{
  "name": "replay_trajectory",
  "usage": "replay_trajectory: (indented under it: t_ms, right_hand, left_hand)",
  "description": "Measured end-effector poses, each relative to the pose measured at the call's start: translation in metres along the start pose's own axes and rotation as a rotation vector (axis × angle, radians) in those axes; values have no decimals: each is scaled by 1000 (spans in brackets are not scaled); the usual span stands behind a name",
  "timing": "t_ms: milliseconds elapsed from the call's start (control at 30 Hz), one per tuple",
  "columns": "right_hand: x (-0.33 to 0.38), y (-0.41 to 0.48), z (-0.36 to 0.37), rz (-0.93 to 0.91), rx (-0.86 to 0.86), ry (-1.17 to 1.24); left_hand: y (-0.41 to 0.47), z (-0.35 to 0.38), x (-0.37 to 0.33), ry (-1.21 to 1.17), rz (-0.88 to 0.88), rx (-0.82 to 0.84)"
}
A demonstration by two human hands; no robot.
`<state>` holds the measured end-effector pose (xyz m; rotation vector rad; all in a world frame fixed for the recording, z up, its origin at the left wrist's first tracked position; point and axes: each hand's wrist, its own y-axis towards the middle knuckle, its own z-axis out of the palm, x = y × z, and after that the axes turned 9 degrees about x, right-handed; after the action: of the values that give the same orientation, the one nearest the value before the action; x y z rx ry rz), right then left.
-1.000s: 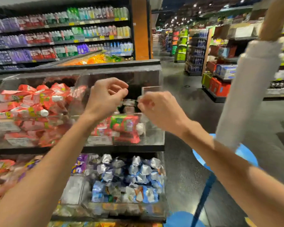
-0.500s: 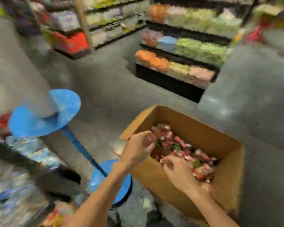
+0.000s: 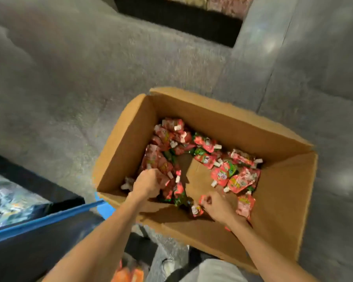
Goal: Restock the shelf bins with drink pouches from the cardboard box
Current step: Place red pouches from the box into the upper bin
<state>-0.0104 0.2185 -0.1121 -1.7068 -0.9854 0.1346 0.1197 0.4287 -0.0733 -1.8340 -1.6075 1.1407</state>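
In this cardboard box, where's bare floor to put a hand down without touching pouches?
The bare cardboard floor mid-box is free, bordered by the left pouch pile, the far pouches and the right pouch pile, open toward the right hand pinching a pouch. Crowded: the left wall, where the left hand grips pouches.

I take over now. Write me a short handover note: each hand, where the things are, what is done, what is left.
Left hand: inside the cardboard box, curled round red drink pouches at its left side.
Right hand: pinches one pouch by the near wall.
Other pouches lie loose in the box; it stands open on the floor.
Done: both hands have a grip. Left: lift out, restock, repeat until the box is empty.
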Motion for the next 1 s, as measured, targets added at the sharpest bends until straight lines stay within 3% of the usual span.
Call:
replay_trajectory:
  t_ms: [133, 267, 333, 367, 433, 500, 600, 867, 1000]
  right_hand:
    - [-6, 42, 7, 66, 167, -33]
    - [-21, 68, 23, 104, 394, -97]
    - [-27, 74, 29, 86, 453, -154]
    - [-30, 77, 31, 80, 448, -184]
    - [-35, 80, 36, 85, 402, -226]
    - [-41, 81, 42, 108, 353, -229]
    - [-50, 85, 51, 109, 281, -270]
    - [-42, 91, 64, -26, 286, -312]
    - [-33, 93, 52, 25, 252, -184]
  left_hand:
    - [56, 1, 10, -85, -217, 21]
    - [105, 21, 30, -276, -437, 274]
    - [133, 45, 47, -408, -525, 232]
    - [144, 54, 51, -418, -573, 131]
    - [142, 51, 34, -187, -567, -75]
    - [131, 40, 14, -55, -531, -150]
    - [136, 47, 22, -66, -507, -132]
    - [131, 29, 43, -51, -319, -49]
    - [123, 15, 55, -113, -193, -50]
